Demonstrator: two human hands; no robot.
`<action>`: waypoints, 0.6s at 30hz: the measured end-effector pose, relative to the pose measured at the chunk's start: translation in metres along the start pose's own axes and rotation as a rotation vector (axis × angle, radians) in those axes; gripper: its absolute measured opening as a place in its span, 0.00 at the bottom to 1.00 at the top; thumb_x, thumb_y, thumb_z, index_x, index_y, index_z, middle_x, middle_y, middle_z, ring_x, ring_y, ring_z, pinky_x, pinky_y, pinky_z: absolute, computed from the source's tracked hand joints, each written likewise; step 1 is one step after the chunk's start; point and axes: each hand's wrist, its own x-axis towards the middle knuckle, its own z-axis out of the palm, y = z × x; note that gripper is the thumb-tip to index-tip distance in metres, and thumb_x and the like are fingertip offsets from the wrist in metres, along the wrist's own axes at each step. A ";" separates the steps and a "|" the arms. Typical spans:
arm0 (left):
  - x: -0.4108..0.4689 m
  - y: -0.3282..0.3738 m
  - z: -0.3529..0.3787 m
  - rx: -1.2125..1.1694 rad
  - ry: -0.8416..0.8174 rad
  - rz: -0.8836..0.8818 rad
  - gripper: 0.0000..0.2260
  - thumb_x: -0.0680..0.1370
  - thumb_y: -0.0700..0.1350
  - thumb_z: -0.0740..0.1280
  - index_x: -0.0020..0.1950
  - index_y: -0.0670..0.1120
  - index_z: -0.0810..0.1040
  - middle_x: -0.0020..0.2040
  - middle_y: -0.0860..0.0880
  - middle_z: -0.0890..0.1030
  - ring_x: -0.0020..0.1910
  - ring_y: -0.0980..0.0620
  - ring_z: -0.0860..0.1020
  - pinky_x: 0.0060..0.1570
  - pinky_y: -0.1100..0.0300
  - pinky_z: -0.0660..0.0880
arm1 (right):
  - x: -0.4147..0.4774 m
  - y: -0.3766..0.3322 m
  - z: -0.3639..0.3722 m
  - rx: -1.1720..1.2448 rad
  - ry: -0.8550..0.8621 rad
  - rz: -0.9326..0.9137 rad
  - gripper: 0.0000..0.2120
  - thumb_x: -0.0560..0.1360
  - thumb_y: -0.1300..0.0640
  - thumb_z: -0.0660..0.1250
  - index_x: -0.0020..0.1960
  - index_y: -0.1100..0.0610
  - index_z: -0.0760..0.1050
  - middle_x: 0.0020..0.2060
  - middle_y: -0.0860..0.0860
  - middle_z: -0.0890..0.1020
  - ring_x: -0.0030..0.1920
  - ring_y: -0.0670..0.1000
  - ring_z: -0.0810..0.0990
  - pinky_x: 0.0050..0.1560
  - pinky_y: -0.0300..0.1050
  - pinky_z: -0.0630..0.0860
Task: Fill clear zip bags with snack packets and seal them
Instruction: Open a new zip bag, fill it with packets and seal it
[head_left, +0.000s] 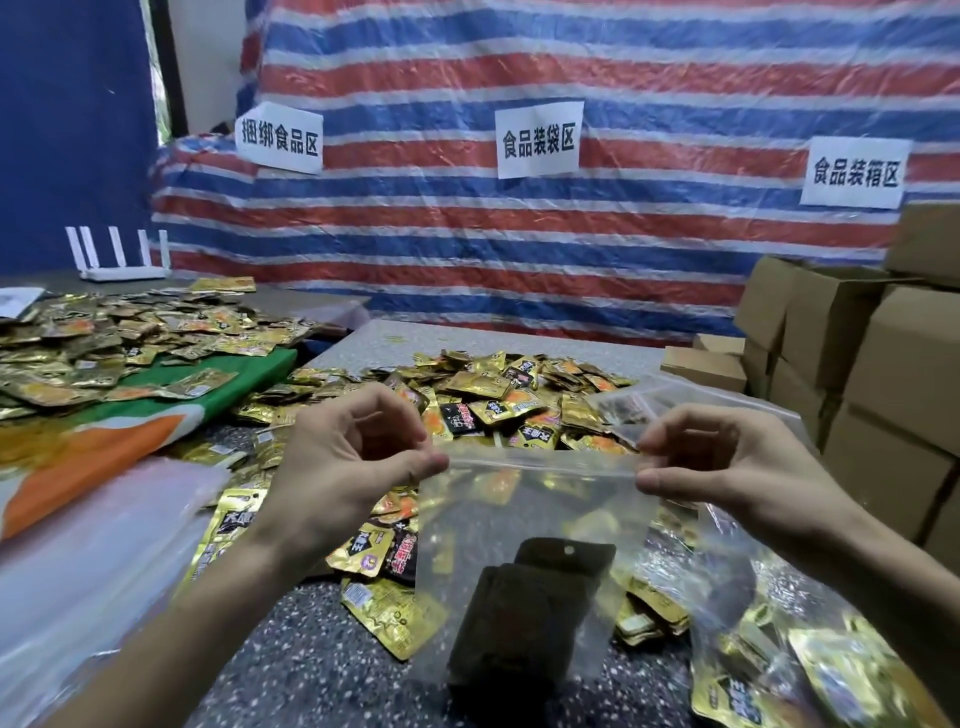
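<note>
I hold a clear zip bag (535, 525) upright above the speckled table (322, 670). My left hand (348, 462) pinches its top left corner and my right hand (727, 467) pinches its top right corner, so the zip strip is stretched between them. Dark snack packets (524, 613) sit in the bag's lower half. A heap of gold and black snack packets (498, 400) lies on the table just beyond my hands.
Filled clear bags (779, 654) lie at the lower right. A stack of empty clear bags (88, 561) lies at the lower left. More gold packets (114, 343) cover a green and orange cloth on the left. Cardboard boxes (872, 374) stand at the right.
</note>
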 end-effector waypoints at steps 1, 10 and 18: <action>0.000 0.000 0.002 0.007 -0.001 0.012 0.08 0.64 0.40 0.76 0.39 0.46 0.80 0.38 0.45 0.82 0.39 0.50 0.82 0.40 0.59 0.80 | 0.000 0.002 0.001 -0.011 0.009 0.004 0.13 0.61 0.68 0.75 0.44 0.67 0.78 0.34 0.56 0.83 0.32 0.46 0.81 0.33 0.35 0.77; -0.003 0.000 0.023 0.091 0.048 0.084 0.13 0.67 0.41 0.78 0.37 0.54 0.76 0.38 0.45 0.83 0.37 0.51 0.82 0.39 0.60 0.79 | 0.005 -0.019 0.025 -0.693 -0.139 -0.189 0.27 0.68 0.37 0.70 0.66 0.41 0.72 0.60 0.32 0.76 0.62 0.33 0.73 0.59 0.32 0.71; -0.007 0.006 0.033 0.120 0.011 0.118 0.17 0.70 0.36 0.77 0.36 0.54 0.73 0.37 0.46 0.81 0.37 0.51 0.79 0.43 0.52 0.80 | 0.027 -0.035 0.065 -0.705 -0.240 -0.385 0.04 0.76 0.54 0.72 0.48 0.52 0.84 0.41 0.43 0.83 0.44 0.43 0.79 0.45 0.41 0.76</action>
